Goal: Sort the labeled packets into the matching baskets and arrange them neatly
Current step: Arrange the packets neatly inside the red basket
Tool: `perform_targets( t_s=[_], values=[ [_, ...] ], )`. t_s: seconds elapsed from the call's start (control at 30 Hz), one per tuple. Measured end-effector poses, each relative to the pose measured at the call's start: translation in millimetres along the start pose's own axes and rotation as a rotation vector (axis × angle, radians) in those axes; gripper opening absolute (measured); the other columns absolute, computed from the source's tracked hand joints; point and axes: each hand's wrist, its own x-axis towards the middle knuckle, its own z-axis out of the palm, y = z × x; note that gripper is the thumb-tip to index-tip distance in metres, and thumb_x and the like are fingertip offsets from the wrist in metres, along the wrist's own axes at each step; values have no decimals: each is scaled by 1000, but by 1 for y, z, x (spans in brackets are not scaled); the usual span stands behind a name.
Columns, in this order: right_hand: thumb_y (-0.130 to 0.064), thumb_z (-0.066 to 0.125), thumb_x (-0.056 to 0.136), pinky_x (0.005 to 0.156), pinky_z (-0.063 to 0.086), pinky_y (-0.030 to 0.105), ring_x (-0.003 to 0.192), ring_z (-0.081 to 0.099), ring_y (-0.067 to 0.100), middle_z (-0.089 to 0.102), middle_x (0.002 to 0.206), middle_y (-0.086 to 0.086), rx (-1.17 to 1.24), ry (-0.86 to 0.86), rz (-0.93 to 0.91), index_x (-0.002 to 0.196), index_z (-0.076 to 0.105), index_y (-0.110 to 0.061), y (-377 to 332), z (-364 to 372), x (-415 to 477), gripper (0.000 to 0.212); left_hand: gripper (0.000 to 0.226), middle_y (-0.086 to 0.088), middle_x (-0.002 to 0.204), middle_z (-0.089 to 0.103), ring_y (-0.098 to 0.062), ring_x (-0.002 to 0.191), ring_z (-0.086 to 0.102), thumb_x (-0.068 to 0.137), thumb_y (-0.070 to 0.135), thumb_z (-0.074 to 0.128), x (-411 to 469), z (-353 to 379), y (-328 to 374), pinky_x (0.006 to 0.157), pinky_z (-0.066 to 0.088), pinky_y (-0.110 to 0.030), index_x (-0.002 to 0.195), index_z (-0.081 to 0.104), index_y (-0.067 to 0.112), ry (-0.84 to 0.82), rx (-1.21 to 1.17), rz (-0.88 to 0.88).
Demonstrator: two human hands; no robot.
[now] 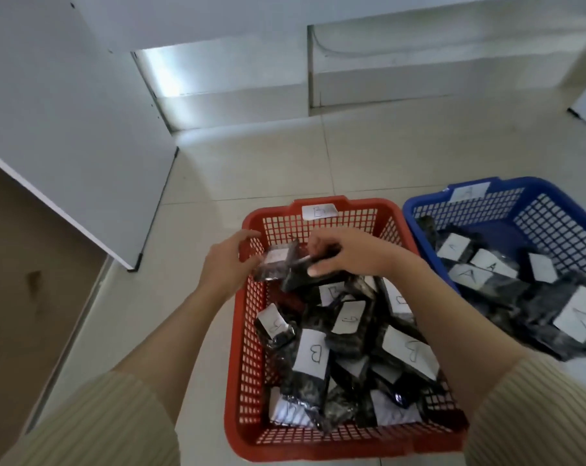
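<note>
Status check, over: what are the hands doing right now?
Left hand holds labeled packet. Right hand grips dark packet. Both over red basket. Nothing blocking.

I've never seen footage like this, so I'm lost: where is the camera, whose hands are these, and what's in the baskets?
There is no machine: a person wears a camera on the head, looking down at their own hands. On the tiled floor stand a red basket tagged B and, to its right, a blue basket tagged A. Each holds dark packets with white labels: B packets in the red, A packets in the blue. Over the red basket's far end, the left hand holds a blurred-label packet and the right hand grips a second packet beside it.
</note>
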Motion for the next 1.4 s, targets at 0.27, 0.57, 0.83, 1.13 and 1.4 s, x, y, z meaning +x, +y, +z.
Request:
perform_targets(
  t_s=[0.27,0.57,0.83,1.13,1.4],
  values=[
    [-15,71,82,78,57,36,86,69,19,72,95,0,548,602,73,90,62,-16,-23,-15,-10,12,49,-5,103,70,-16,88,63,97,49,34,-14,-6,55,73,48,-23,105,68,15,152,-220,38],
    [-17,73,79,90,45,25,103,58,6,64,107,-13,195,372,-59,102,65,-24,-34,-3,0,25,25,-13,95,66,-13,65,68,87,6,61,-9,-69,59,46,52,-17,112,61,8,-388,-809,-368],
    [-40,54,91,50,43,24,58,62,14,61,79,1,-7,230,441,119,49,-8,-40,59,40,42,32,-8,97,67,-15,82,62,83,7,67,-14,-90,9,57,51,-22,112,58,13,-331,-626,-450],
    [-10,46,91,96,41,44,123,46,32,57,116,12,-467,182,326,107,62,-12,-29,23,49,23,32,-8,100,71,-17,90,64,81,26,71,-7,-57,5,72,46,-24,107,61,9,-185,-725,-365],
    [-25,70,82,112,9,59,140,21,26,40,146,3,-736,-91,192,140,39,-26,1,19,47,66,29,-6,90,69,-13,77,62,80,25,73,-5,-31,15,60,42,-22,101,63,7,-67,-628,-403]
  ],
)
